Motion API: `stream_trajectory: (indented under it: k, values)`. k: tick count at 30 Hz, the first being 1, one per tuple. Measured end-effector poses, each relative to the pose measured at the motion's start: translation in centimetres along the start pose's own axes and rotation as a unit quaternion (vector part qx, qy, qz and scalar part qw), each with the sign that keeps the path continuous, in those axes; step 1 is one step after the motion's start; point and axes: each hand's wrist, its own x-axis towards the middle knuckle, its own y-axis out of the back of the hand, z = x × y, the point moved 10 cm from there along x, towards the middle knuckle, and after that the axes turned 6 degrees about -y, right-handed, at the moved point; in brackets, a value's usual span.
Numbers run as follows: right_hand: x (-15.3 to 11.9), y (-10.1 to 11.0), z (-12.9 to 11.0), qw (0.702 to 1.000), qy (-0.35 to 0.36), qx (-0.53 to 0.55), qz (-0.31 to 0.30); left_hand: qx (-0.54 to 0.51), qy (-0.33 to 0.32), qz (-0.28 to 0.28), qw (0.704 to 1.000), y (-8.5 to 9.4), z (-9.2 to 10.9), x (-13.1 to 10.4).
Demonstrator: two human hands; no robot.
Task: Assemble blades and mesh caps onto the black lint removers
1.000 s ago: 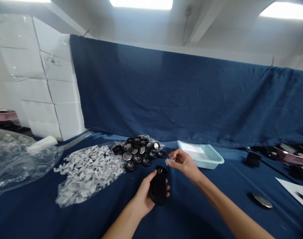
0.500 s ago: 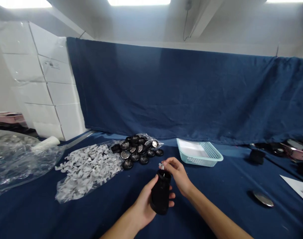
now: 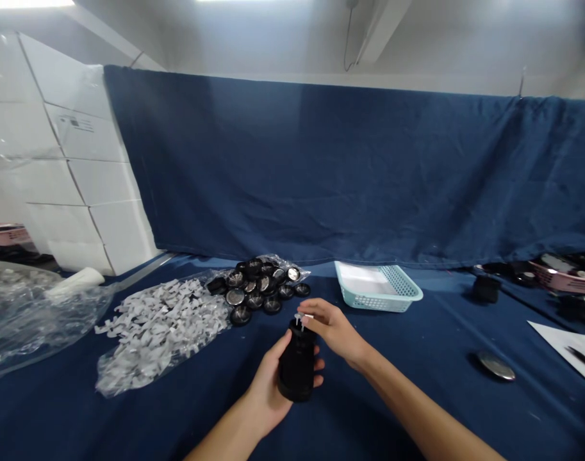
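My left hand (image 3: 269,389) is wrapped round a black cylindrical housing (image 3: 296,368), its narrower open end facing up and away from me. At that end, my right hand (image 3: 331,326) pinches a small white plastic piece (image 3: 300,319) between thumb and fingers. The piece stands at the mouth of the housing; how deep it sits inside I cannot tell. To the left, a heap of similar-looking white plastic pieces (image 3: 170,326) lies on a clear bag. Just beyond my hands is a pile of round black caps (image 3: 254,291) with shiny faces.
A light blue basket (image 3: 379,302) with white paper inside stands at back right. Farther right lie a shiny oval object (image 3: 496,366), a black block (image 3: 486,289) and a paper sheet with a pen (image 3: 583,360). White boxes (image 3: 83,186) are stacked at left, before a blue curtain (image 3: 321,173).
The white piece has come down from just above the housing to its mouth, with my right hand. The whole view has shifted slightly; my left hand keeps its hold.
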Motion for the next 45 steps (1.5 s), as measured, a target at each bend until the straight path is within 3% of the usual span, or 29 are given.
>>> stream_trajectory:
  k: [11,32,38,45]
  values:
    - [-0.2,-0.3,-0.6,1.0,-0.006,0.005,-0.025,0.012,-0.013,0.016,1.0,0.0,0.6,-0.3]
    - [-0.2,0.2,0.4,0.999,-0.038,0.039,0.002,0.011,-0.016,0.007,1.0,-0.1,0.7,-0.3]
    - [0.3,1.4,0.4,0.996,0.01,-0.074,0.051,0.016,-0.02,0.019,1.0,-0.1,1.0,-0.4]
    - [0.3,2.0,-0.3,0.987,0.046,-0.132,0.082,0.028,-0.014,0.021,0.999,-0.2,0.8,-0.6]
